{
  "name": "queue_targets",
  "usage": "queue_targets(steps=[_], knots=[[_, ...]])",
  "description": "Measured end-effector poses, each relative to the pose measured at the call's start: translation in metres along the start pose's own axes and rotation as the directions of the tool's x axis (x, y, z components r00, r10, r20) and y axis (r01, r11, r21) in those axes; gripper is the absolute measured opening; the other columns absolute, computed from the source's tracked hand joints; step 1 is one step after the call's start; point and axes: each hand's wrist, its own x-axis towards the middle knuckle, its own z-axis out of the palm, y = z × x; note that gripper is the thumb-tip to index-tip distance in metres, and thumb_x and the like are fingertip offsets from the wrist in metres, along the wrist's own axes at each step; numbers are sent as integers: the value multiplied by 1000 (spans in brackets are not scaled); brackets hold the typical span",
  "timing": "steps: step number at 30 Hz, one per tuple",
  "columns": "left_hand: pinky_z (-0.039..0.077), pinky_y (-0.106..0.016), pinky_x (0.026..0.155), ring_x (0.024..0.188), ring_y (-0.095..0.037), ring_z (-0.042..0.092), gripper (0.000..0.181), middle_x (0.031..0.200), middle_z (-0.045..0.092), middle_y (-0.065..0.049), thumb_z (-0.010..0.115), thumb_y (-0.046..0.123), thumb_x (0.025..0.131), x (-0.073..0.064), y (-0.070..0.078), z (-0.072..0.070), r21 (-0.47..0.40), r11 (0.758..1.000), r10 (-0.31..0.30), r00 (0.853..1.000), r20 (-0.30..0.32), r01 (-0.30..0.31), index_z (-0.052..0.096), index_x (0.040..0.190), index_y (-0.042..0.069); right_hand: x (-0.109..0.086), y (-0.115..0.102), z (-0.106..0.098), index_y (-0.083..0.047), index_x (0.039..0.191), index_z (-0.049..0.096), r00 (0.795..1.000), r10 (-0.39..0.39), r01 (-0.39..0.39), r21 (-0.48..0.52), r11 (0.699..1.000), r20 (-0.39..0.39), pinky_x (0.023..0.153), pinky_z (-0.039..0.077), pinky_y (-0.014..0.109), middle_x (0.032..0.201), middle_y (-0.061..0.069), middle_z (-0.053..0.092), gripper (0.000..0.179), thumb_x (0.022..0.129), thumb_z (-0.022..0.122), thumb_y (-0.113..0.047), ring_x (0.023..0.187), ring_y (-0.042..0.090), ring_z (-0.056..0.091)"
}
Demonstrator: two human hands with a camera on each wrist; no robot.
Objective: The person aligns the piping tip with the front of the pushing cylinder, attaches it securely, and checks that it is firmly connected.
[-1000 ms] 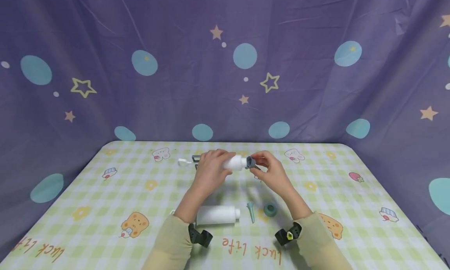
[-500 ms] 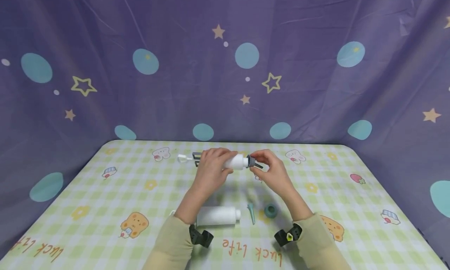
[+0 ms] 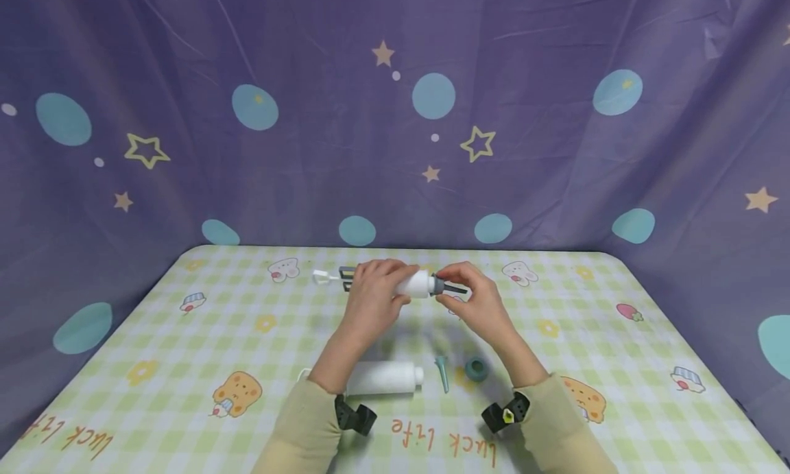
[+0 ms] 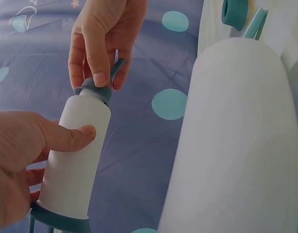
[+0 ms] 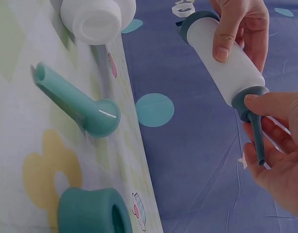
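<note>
In the head view my left hand (image 3: 373,299) grips the white barrel of a piping syringe (image 3: 415,285), which lies sideways above the table. Its white plunger handle (image 3: 321,277) sticks out to the left, past a grey flanged end (image 3: 347,276). My right hand (image 3: 478,299) pinches the dark grey screw collar (image 3: 439,285) on the barrel's neck. From that collar a long tapered nozzle (image 5: 256,138) points out between the fingers in the right wrist view. The thumb of my left hand lies along the barrel (image 4: 76,170) in the left wrist view.
On the table (image 3: 247,350) nearer the body lies a second white syringe (image 3: 387,378), partly behind the left forearm. To its right are a teal nozzle (image 3: 442,374) and a teal screw collar (image 3: 476,370). A purple curtain (image 3: 395,186) hangs behind the table.
The grey collar, at first tilted with its opening showing, has turned into line and now sits against the barrel's neck. Its nozzle has swung to point right. The left hand has hardly moved.
</note>
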Motion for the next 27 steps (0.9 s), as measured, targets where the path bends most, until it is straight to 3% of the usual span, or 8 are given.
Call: queue_targets(steps=[6,14,20,27], knots=[[37,-40,91,103,-23,53,50,109,62,1,78,16,69,0,0,-1,1,1000,-5,1000,6,5,63,117,21,0,4,0,-16,100,63,999,-43,43,-18,999,-5,84,49,34,101,-3,62,31,73,74,-4,96,13,61],[37,-41,92,103,-22,53,49,109,62,1,77,17,70,-1,-1,-1,-13,1000,-11,1000,15,11,63,117,21,0,5,0,-15,101,65,999,-51,51,5,999,3,85,49,37,101,-2,63,30,74,74,-5,97,13,59],[36,-41,91,103,-22,53,49,109,62,1,77,17,70,-1,-1,-1,-2,1000,-2,1000,9,2,62,117,22,-1,-4,-4,-8,104,64,999,-24,23,42,999,35,87,48,38,103,6,64,29,77,71,-8,95,20,62],[36,-41,91,104,-22,53,50,110,62,1,77,17,70,-2,-2,1,8,1000,30,999,-19,-30,62,117,22,-1,7,-4,-13,110,64,997,45,-50,82,995,60,86,48,35,101,5,67,30,81,68,-19,92,16,63]])
